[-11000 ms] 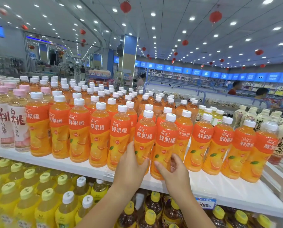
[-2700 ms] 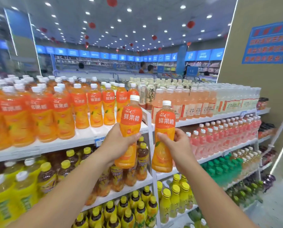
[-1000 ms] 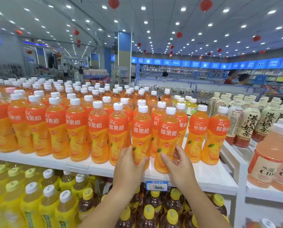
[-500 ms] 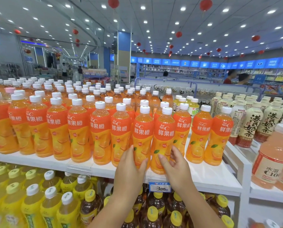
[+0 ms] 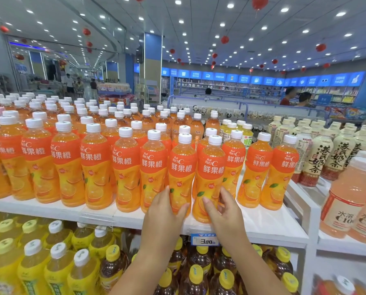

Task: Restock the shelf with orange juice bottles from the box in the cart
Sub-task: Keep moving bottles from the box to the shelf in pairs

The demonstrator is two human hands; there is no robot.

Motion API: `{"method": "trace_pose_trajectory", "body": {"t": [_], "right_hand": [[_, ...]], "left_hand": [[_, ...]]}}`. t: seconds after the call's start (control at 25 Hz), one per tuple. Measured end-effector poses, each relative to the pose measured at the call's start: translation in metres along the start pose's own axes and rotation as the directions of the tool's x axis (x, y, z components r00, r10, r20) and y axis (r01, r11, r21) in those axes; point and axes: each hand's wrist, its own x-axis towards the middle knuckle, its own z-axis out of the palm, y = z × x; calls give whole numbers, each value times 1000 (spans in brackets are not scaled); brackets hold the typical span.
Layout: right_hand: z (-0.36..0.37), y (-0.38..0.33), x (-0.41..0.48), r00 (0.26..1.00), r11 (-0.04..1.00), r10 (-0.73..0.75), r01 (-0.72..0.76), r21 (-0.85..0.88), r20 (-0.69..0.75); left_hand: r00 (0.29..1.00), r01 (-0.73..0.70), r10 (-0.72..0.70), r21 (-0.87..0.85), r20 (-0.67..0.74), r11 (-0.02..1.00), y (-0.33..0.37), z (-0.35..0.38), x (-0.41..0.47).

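Note:
Two orange juice bottles with white caps stand upright at the front of the white top shelf (image 5: 269, 227), in a long row of the same bottles. My left hand (image 5: 164, 211) wraps the base of the left orange juice bottle (image 5: 181, 167). My right hand (image 5: 222, 210) wraps the base of the right orange juice bottle (image 5: 211, 169), fingers loosening around it. Both bottles rest on the shelf. The cart and the box are out of view.
Several rows of orange juice bottles (image 5: 92, 158) fill the shelf behind and to the left. Milk tea bottles (image 5: 318, 158) and pale peach drink bottles (image 5: 348, 194) stand to the right. Yellow-capped bottles (image 5: 56, 260) fill the lower shelf. A price tag (image 5: 205, 240) hangs below my hands.
The two bottles came from mid-air onto the front of the shelf. In the last second my hands pushed them slightly back into the row and my right fingers began to spread.

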Motion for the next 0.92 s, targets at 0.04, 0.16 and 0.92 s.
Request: {"method": "trace_pose_trajectory", "body": {"t": [0.04,0.16,0.92], "right_hand": [[1,0,-1,1000,1000,1,-1,-2,-5],[1,-1,-2,1000,1000,3,-3,10,-3],[-4,-12,-1,992,990,117,-120,68,47]], "left_hand": [[1000,1,-1,0,0,1000,0,0,0],[1000,4,-4,0,0,1000,1,-1,1],[999,46,-45,-56,20,997,12,-4,-1]]}}
